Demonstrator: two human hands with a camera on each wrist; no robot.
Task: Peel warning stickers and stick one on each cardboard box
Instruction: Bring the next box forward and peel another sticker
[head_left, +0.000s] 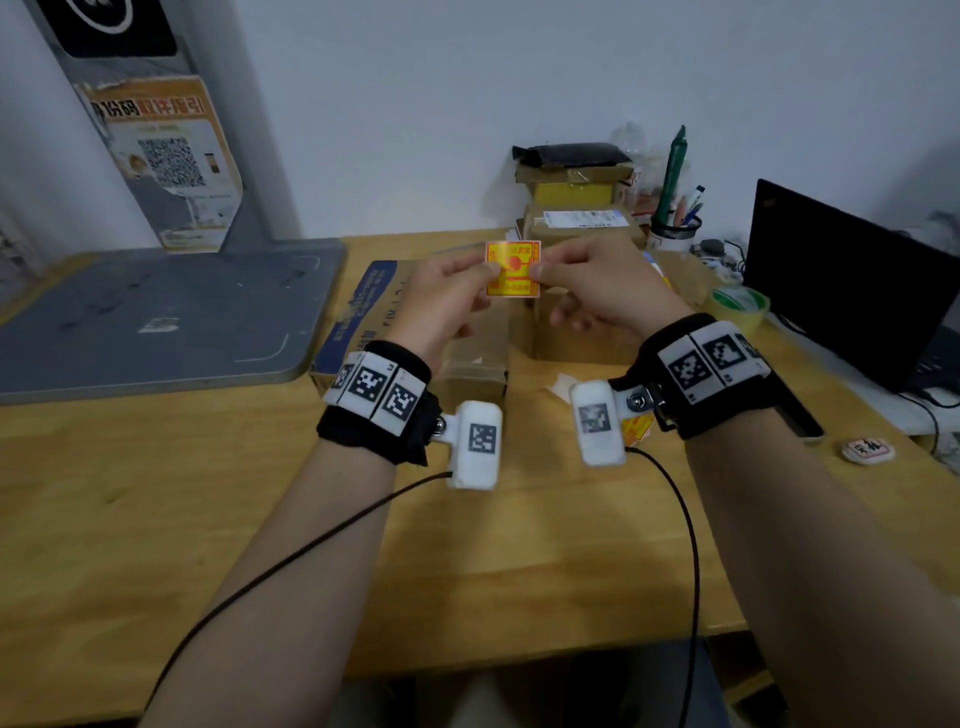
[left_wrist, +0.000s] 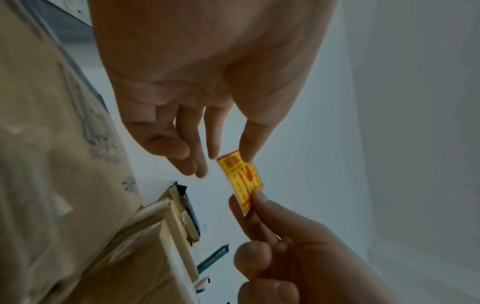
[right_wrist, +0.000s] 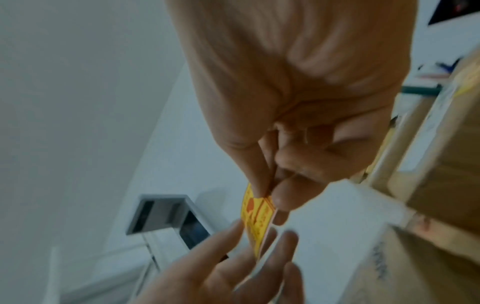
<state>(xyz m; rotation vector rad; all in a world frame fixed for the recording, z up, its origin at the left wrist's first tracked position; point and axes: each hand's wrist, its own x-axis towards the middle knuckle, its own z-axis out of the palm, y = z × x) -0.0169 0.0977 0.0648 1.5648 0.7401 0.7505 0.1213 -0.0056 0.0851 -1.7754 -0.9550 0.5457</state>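
Note:
A yellow and red warning sticker (head_left: 513, 268) is held up in the air above the cardboard boxes. My left hand (head_left: 488, 275) pinches its left edge, thumb on the printed face. My right hand (head_left: 540, 273) pinches its right edge between thumb and forefinger (right_wrist: 281, 195). In the right wrist view a pale backing edge shows behind the sticker (right_wrist: 255, 224). Below the hands lie a blue-printed cardboard box (head_left: 363, 306), a small brown box (head_left: 478, 358) and another brown box (head_left: 576, 338). The left wrist view shows the sticker (left_wrist: 241, 176) stretched between both hands.
More boxes (head_left: 576, 208) are stacked at the back by a pen cup (head_left: 675, 231). A laptop (head_left: 841, 280) and a tape roll (head_left: 740, 306) stand on the right, a grey stand base (head_left: 156, 312) on the left. Loose stickers (head_left: 636, 428) lie under my right wrist.

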